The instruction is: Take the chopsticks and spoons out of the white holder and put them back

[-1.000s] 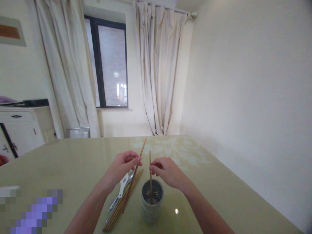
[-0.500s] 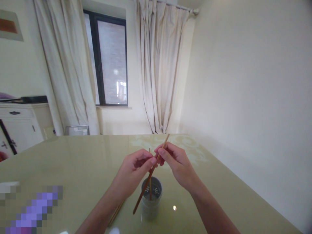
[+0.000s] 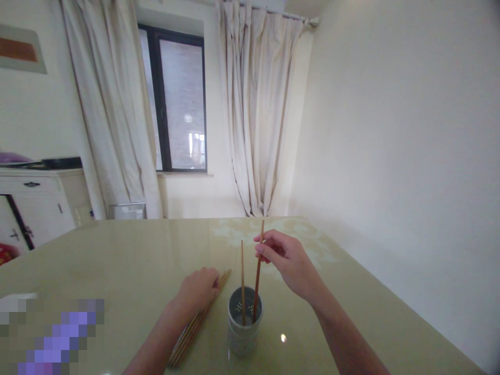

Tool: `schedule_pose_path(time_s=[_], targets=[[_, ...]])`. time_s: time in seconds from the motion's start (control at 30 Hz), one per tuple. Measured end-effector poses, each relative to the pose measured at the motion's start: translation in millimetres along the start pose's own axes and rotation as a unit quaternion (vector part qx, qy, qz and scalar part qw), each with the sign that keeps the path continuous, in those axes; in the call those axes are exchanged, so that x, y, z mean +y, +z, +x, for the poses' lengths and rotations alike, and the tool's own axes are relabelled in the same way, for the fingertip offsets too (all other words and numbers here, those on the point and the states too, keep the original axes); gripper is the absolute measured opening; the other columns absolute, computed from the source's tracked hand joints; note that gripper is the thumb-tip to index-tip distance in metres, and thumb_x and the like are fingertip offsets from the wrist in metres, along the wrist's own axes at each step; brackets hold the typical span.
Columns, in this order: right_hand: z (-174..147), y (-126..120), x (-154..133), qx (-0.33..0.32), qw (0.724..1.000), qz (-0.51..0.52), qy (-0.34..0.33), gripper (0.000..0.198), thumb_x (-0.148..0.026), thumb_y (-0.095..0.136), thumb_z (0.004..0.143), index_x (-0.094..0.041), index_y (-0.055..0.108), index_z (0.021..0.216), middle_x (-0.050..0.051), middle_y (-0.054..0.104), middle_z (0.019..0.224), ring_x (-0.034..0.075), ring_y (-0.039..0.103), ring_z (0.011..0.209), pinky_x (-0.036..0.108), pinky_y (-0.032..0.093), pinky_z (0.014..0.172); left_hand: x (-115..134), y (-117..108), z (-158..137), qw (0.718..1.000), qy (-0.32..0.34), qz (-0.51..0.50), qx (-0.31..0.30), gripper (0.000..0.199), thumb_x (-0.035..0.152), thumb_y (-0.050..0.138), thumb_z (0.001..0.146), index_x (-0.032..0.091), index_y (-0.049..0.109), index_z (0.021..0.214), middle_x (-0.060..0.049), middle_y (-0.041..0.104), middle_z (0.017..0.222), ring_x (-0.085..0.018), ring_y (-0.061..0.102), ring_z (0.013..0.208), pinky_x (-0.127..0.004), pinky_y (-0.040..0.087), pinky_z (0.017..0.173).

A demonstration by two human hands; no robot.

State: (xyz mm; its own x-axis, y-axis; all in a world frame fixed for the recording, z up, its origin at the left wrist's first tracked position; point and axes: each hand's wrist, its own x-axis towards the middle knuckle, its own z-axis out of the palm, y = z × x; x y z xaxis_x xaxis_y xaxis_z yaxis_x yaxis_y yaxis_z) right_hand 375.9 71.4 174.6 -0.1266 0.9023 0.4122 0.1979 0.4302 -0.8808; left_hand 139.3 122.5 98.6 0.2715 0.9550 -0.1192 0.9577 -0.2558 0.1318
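A grey cylindrical holder with a perforated inside stands upright on the table. My right hand pinches the upper part of a brown chopstick, whose lower end is inside the holder. Another, lighter chopstick leans upright in the holder by itself. To the left, a bundle of several chopsticks lies slantwise on the table. My left hand rests over the far part of that bundle, fingers curled down beside the sticks. Its fingertips are mostly hidden, so their grip does not show.
The table has a glossy greenish top that reflects light. At the lower left lies a pixelated purple object, beside a whitish item. A white wall runs along the right edge, and a cabinet stands at the far left.
My left hand has let go of the brown chopstick and moved down left to the bundle. My right hand has brought that chopstick nearly upright, its lower end now inside the holder.
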Motion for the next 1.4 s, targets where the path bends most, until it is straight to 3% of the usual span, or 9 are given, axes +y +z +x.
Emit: schedule_pose_path(time_s=[0.23,0.4,0.57,0.93,1.2,1.4], targets=[[4.6,12.1,15.2,-0.046,0.997,-0.068,0.008,0.022,-0.035,0.06,0.099,-0.018,0.072,0.091,0.004,0.076,0.08,0.018,0.072,0.074,0.028,0.054,0.071,4.6,10.3,2.7,0.999,-0.02,0.028,-0.011,0.024,0.02,0.059,0.088,0.02,0.074,0.107,-0.014,0.077,0.116,-0.033,0.072,0.111,-0.039,0.053,0.087],[7.8,15.1,25.3,-0.063,0.989,-0.131,0.037,0.024,-0.032,0.062,0.097,-0.019,0.069,0.079,0.003,0.077,0.074,0.017,0.072,0.066,0.026,0.05,0.065,4.1,12.6,3.1,0.999,-0.019,0.033,-0.018,0.025,0.021,0.064,0.085,0.021,0.072,0.108,-0.013,0.076,0.119,-0.032,0.072,0.113,-0.039,0.054,0.089],[7.8,17.3,30.4,-0.066,0.979,-0.19,0.023,0.033,-0.03,0.058,0.099,-0.019,0.068,0.07,0.002,0.074,0.068,0.016,0.07,0.065,0.026,0.047,0.067,5.7,13.0,3.7,0.999,-0.017,0.029,-0.023,0.024,0.017,0.06,0.085,0.022,0.072,0.104,-0.012,0.077,0.116,-0.031,0.073,0.112,-0.037,0.053,0.087],[7.9,25.6,37.4,-0.075,0.972,-0.217,0.044,0.019,-0.024,0.066,0.094,-0.018,0.073,0.078,0.001,0.073,0.067,0.017,0.069,0.064,0.025,0.045,0.064,7.1,14.6,3.3,0.999,-0.023,0.02,-0.023,0.022,0.023,0.061,0.085,0.024,0.07,0.105,-0.012,0.076,0.119,-0.031,0.072,0.113,-0.036,0.052,0.088],[6.8,25.8,43.3,-0.083,0.967,-0.236,0.058,0.018,-0.027,0.069,0.092,-0.017,0.074,0.078,0.004,0.078,0.071,0.018,0.072,0.065,0.025,0.045,0.062,7.6,20.5,6.5,0.999,-0.016,0.028,-0.016,0.033,0.022,0.057,0.087,0.019,0.07,0.117,-0.018,0.074,0.123,-0.035,0.071,0.116,-0.043,0.054,0.092],[7.3,24.4,46.6,-0.088,0.967,-0.229,0.064,0.019,-0.029,0.07,0.091,-0.017,0.074,0.078,0.005,0.08,0.074,0.018,0.074,0.065,0.025,0.047,0.062,8.0,21.2,4.5,1.0,0.002,0.014,-0.015,0.025,0.028,0.058,0.086,0.02,0.072,0.105,-0.016,0.077,0.112,-0.032,0.073,0.108,-0.038,0.053,0.084]])
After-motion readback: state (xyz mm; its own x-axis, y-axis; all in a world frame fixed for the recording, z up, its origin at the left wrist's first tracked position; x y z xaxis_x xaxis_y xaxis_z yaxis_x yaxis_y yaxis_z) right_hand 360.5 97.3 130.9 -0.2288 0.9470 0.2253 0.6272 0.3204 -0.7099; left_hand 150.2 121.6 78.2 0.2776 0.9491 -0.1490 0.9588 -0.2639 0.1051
